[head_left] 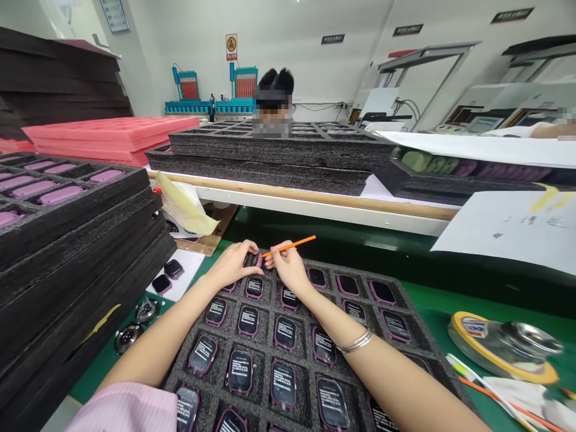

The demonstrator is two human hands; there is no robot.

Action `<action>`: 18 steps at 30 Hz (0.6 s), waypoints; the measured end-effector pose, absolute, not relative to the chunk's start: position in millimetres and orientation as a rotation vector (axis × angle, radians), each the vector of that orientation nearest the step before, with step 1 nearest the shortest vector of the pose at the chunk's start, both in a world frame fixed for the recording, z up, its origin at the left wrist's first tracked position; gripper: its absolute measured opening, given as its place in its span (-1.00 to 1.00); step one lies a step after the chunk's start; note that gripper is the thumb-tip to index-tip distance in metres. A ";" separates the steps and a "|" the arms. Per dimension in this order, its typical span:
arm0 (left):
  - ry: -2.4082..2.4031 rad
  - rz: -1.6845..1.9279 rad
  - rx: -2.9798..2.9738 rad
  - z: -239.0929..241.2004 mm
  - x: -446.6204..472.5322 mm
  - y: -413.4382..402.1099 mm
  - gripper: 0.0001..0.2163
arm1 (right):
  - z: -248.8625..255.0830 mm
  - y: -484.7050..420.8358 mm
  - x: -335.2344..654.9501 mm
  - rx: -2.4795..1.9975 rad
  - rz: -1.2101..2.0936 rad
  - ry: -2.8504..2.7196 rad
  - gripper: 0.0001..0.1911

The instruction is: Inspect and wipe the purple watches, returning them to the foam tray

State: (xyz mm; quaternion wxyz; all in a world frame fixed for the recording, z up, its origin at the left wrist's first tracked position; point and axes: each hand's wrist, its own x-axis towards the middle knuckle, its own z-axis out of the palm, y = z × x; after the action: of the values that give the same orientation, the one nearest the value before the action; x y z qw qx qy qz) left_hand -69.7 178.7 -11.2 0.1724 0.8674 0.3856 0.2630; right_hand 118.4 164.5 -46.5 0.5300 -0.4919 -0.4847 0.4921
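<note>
The right hand (287, 268) pinched an orange stick (290, 245); the left hand (231, 264) lay open at a watch (257, 260). A slip of the stick could scratch it.

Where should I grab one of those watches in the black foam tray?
Pinch the watch by its purple rim, coming straight down from above: it lies flat, face up, in its own pocket of the foam tray, so the rim is probably the best hold.

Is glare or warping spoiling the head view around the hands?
Head view: light is bright and even, no harsh shadows; left hand and right hand look sharp; slight sheen on the dark device screens; wide-lens bowing curves the stacked foam trays at left.
</note>
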 end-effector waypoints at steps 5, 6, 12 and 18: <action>1.124 0.732 2.470 -10.2 -69.2 176.1 -0.58 | -48.4 163.6 120.6 -1.162 1.197 -1.166 -0.66; 1.131 0.730 2.476 -9.6 -68.9 174.8 -0.59 | -48.9 163.9 120.8 -1.161 1.203 -1.166 -0.66; 1.206 0.766 2.532 -6.9 -61.2 169.4 -0.65 | -52.3 169.3 124.6 -1.131 1.230 -1.188 -0.66; 1.413 0.834 2.569 -11.6 -46.8 183.6 -0.69 | -55.5 187.3 136.1 -1.104 1.270 -1.156 -0.64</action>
State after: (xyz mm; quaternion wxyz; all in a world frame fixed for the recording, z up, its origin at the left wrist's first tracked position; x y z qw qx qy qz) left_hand -46.8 183.6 -11.6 0.0466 0.8419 0.4629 0.2734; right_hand 136.1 187.3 -55.5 0.5228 -0.4611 -0.4826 0.5301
